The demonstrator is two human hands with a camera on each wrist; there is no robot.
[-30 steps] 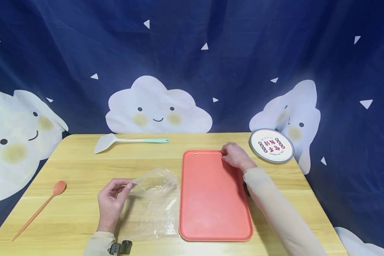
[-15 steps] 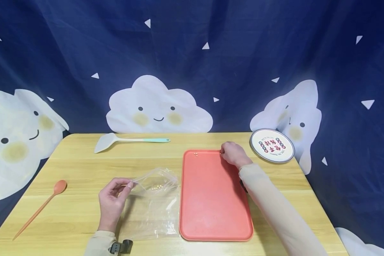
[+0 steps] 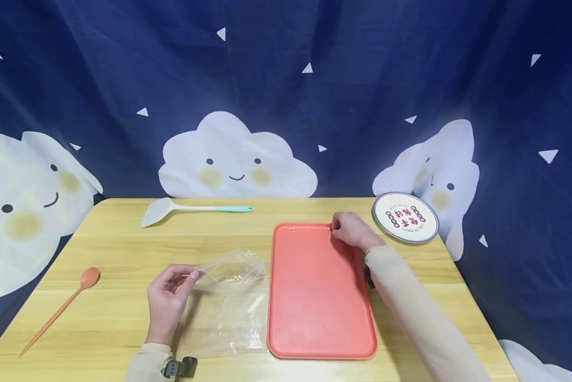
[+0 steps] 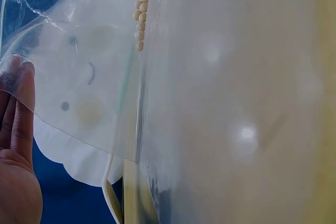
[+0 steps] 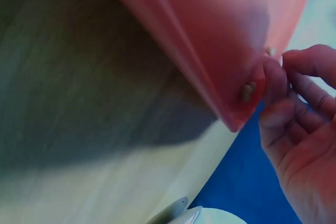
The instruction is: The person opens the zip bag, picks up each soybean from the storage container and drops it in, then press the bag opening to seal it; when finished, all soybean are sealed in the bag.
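In the head view my left hand point(image 3: 168, 294) pinches the open edge of a clear zip bag point(image 3: 240, 318) between thumb and fingers. Several small pale soybeans point(image 3: 234, 279) lie inside; the left wrist view shows these soybeans point(image 4: 140, 19) in a short line, seen through the film. My right hand point(image 3: 354, 231) reaches to the far right corner of a red tray point(image 3: 321, 297), fingers bent. Close to its fingertips, the right wrist view shows soybeans point(image 5: 248, 91) on the tray; whether one is pinched is unclear. A small group of soybeans point(image 3: 292, 229) sits at the tray's far left corner.
A spatula point(image 3: 185, 208) with a mint handle lies along the table's back edge. An orange spoon point(image 3: 89, 277) is at the left. A printed plate point(image 3: 405, 217) stands at the back right corner. Behind the wooden table point(image 3: 123, 297) hangs a blue cloud-print curtain point(image 3: 352, 79).
The right hand shifts very slightly at the tray's far right corner, its wrist drawing left and then right again. The left hand keeps its hold on the bag.
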